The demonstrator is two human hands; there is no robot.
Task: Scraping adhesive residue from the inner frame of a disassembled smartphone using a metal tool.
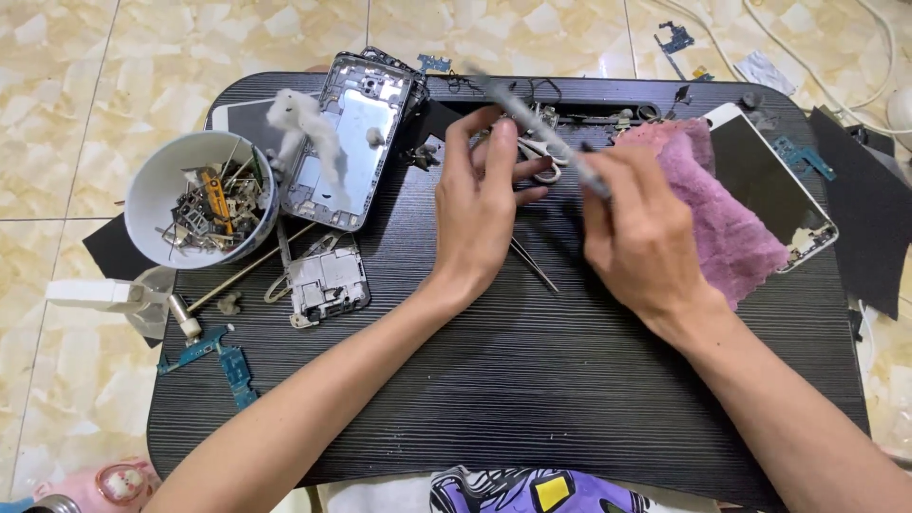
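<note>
White bowl of loose parts sits left, off the work area. At centre, left hand, fingers spread, pins small scissors flat; right hand pinches a thin tool angled toward them, pink cloth alongside for wiping.

The lap table looks like matt black laminate with a fine ribbed grain, and the pink cloth on it is rough and fuzzy. The opened phone frame shines as bare metal — so do the scissors — while the white bowl looks smooth and glossy, the floor tiles polished stone.
</note>
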